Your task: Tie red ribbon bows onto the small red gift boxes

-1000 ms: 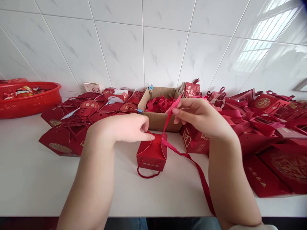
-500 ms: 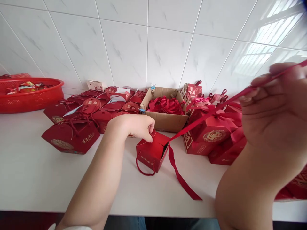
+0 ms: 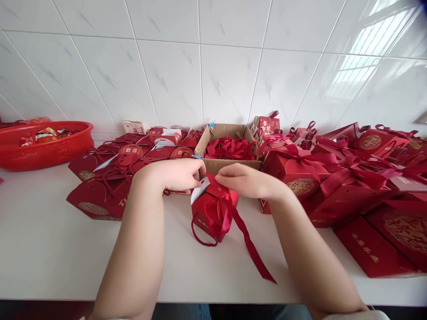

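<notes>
I'm reading a white tabletop (image 3: 50, 249) across the lower frame, white marbled tile wall (image 3: 230, 80) above, window reflection (image 3: 367, 49) upper right. Red gift box (image 3: 201, 211) at centre, satin ribbon (image 3: 241, 224) draped over it. My left hand (image 3: 187, 174) and right hand (image 3: 245, 180) pinch its top flaps, fingers narrow.

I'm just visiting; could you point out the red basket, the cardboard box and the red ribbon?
Red basket (image 3: 50, 154): head view, on its front wall.
Cardboard box (image 3: 230, 130): head view, inside of its back wall.
Red ribbon (image 3: 252, 250): head view, on its trailing end.
</notes>
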Tool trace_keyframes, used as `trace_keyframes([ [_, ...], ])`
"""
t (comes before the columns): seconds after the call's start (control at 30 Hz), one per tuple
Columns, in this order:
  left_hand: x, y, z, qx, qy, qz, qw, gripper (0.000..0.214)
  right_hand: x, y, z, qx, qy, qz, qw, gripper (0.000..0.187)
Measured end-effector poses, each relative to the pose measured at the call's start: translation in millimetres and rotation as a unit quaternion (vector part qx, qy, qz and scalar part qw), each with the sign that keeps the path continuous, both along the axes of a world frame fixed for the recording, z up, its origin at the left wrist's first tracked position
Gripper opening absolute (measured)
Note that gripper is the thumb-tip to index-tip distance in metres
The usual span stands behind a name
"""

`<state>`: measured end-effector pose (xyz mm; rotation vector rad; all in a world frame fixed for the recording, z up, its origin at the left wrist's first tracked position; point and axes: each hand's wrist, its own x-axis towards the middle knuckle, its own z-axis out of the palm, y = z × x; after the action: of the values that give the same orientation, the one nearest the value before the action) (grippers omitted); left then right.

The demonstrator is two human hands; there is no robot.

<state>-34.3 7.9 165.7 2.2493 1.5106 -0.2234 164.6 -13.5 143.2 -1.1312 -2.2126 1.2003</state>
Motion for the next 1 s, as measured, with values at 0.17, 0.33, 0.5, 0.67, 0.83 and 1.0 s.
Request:
trace_keyframes([
  [0.17,0.5,-0.1,1.1,-0.028,-0.023,0.019,0.999,0.029,-18.1,12.4,-20.4,-0.014,-0.084,-0.012,0.996,0.031],
  [0.33,-0.5,0.8,-0.2,-0.023,-0.028,0.036,0.999,0.026,-19.3,13.9,-24.1,-0.029,-0.1,-0.006,0.995,0.026],
  [0.5,-1.3,1.1,-0.8,-0.023,-0.038,0.044,0.998,0.024,-20.3,14.7,-25.5,-0.022,-0.096,-0.005,0.995,0.027],
  [0.67,0.9,0.3,-0.2,-0.036,-0.045,0.033,0.998,0.028,-24.4,17.9,-30.9,-0.01,-0.072,-0.003,0.997,0.026],
  [0.83,2.0,0.8,-0.1,-0.047,-0.051,0.043,0.997,0.032,-25.6,20.5,-33.9,0.014,-0.092,-0.016,0.996,0.024],
  [1.0,3.4,3.8,-3.3,-0.051,-0.028,0.059,0.997,0.024,-25.6,20.4,-35.3,0.024,-0.093,-0.014,0.995,0.025],
])
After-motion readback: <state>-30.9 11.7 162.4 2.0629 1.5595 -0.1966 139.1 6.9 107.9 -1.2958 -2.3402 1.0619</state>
